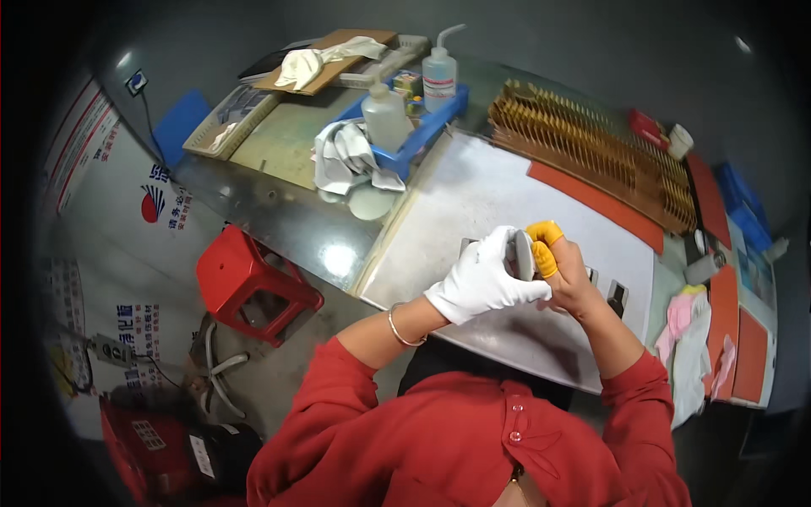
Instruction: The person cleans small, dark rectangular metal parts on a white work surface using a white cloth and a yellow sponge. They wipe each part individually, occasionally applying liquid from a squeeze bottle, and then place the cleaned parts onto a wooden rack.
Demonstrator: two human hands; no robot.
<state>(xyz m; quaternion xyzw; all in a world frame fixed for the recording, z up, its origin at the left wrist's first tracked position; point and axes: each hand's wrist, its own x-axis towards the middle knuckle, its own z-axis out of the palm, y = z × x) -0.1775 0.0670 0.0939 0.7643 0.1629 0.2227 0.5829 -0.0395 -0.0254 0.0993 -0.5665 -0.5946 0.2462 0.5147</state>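
Observation:
Close in front of me, both hands meet over the pale work surface [431, 211]. My left hand [480, 279], in a white glove, is closed around a thin grey piece with a rounded edge [523, 256]. Yellow finger cots cover two fingertips of my right hand [568, 272], which is otherwise bare. Its curled fingers press at the right edge of the same piece. My fingers cover much of the piece, so its full shape and exact kind do not show. To the right of my right hand lies a small black object [617, 297].
Beyond my hands stands a long brown rack [591, 148] with many thin slots. A blue caddy [410, 156] at the back left holds squeeze bottles [439, 80], with a grey-white cloth [351, 156] beside it. Left of the table is a red stool [245, 283]. Cloths [686, 338] hang at right.

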